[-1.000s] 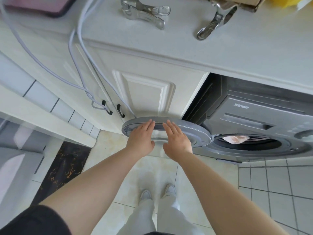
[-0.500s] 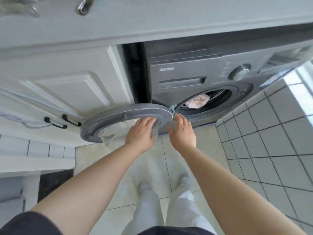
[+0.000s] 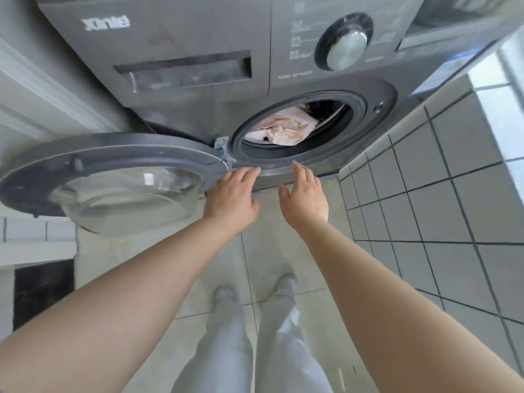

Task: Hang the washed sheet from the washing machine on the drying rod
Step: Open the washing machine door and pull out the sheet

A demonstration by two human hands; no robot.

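Right hand [image 3: 304,194]: fingers [image 3: 300,172] extended and loosely spread, palm down, holding nothing, tips just at the lower lip of the drum opening [image 3: 297,126]. Left hand [image 3: 231,195]: fingers [image 3: 246,173] straight and held close together, also empty, tips near the hinge [image 3: 221,150] at the opening's left edge; whether they touch the rim cannot be told. The sheet [image 3: 283,127] (pale, pinkish, bunched) lies inside the drum opening, above and beyond both sets of fingertips, slightly right of the midline between them. Its bulk runs across the opening, left-low to right-high, with no free corner or hem visible. The right hand looks the nearer one, more directly below the cloth; the left would have to cross rightward past the hinge. The door [image 3: 113,177] stands swung fully open to the left of the drum opening, clear of the reach. The control dial [image 3: 344,42] sits above the opening on the washing machine [image 3: 175,32]. No drying rod in view. Judgement: the step in hand is reaching in; the next move calls for going forward and in over the lip, right hand leading.
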